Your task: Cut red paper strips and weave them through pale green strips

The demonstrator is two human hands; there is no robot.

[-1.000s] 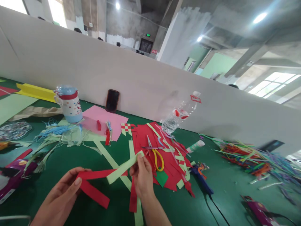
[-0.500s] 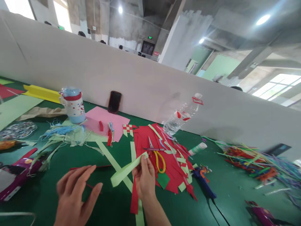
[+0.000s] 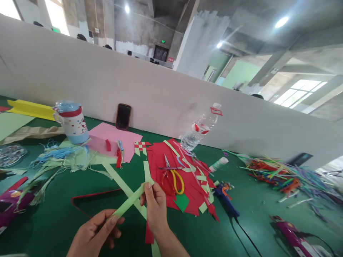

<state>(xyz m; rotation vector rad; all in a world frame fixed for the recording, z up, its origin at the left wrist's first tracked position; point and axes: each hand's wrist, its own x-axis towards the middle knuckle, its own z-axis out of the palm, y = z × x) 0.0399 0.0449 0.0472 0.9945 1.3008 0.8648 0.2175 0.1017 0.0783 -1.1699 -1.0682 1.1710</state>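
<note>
Both of my hands hold one light green paper strip (image 3: 130, 201) above the green table (image 3: 241, 221). My right hand (image 3: 154, 208) pinches its upper end with the thumb on top. My left hand (image 3: 93, 233) grips its lower end between thumb and fingers. A folded red paper strip (image 3: 91, 196) stands on its edge on the table just beyond my left hand. More green strips (image 3: 119, 180) lie crossed under the held one, and a red strip (image 3: 148, 235) pokes out below my right wrist.
Yellow-handled scissors (image 3: 173, 175) lie on a heap of red paper (image 3: 184, 185). Around them are a glue stick (image 3: 218, 164), a tilted plastic bottle (image 3: 199, 132), a pink sheet (image 3: 115, 141), a phone (image 3: 123, 116), a dotted cup (image 3: 71, 122), glue guns (image 3: 226, 200) and coloured sticks (image 3: 281, 175). A white partition (image 3: 160, 92) runs behind.
My left hand let go of the red strip, which now stands on the table, and took the lower end of the green strip. The right hand moved down slightly.
</note>
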